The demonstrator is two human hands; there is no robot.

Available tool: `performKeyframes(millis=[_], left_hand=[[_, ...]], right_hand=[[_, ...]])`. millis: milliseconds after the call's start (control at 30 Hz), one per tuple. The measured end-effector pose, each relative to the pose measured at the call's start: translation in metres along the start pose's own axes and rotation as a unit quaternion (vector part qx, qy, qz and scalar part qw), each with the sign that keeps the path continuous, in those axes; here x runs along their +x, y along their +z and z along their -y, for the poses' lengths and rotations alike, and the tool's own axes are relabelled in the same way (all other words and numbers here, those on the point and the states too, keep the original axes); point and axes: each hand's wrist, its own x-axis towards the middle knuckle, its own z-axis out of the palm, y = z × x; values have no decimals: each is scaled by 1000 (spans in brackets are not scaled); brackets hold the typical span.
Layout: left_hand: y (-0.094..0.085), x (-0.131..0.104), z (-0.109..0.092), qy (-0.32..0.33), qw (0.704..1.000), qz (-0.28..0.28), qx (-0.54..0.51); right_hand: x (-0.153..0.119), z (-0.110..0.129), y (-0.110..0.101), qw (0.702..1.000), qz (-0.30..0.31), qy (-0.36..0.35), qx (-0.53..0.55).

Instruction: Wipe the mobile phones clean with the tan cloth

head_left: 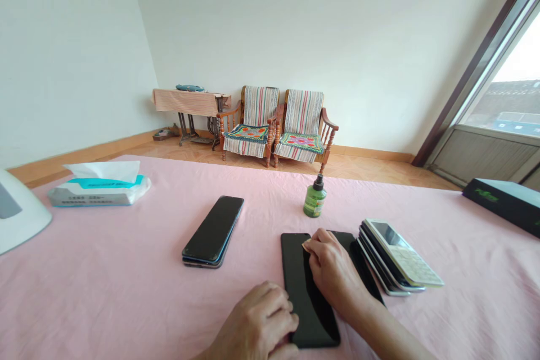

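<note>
A black smartphone (297, 270) lies flat, screen up, on the pink cloth in front of me. My left hand (264, 323) has its curled fingers against the phone's lower left edge, holding it. Above the upper part of the screen, my right hand (331, 264) is closed in a pinch on a small tan piece (306, 245), mostly hidden by the fingers and pressed to the glass. Partly under my right forearm lies another dark phone (345, 240). Close by on the right is a stack of phones (400, 253), topped by a white one with a keypad.
Left of my hands lies a small stack of phones (214, 229). A green spray bottle (315, 201) stands beyond them. Tissues (99, 187) and a white rounded device (21, 216) are at far left, a black box (502, 202) at far right. Two chairs (299, 129) stand past the pink tablecloth (139, 292).
</note>
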Motion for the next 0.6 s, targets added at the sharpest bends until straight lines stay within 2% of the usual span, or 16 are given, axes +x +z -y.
performKeyframes(millis=[267,467,600], left_hand=[[-1,-1,-4,-18,1000,17,-1],[-1,0,-3,-15,1000,14,-2],[-2,0,-4,-18,1000,16,1]], right_hand=[[3,-3,0,1000,5,-9,-4],[3,-3,-3,999,37,2,-35],[6,-5,-3,998,15,-5,-61]])
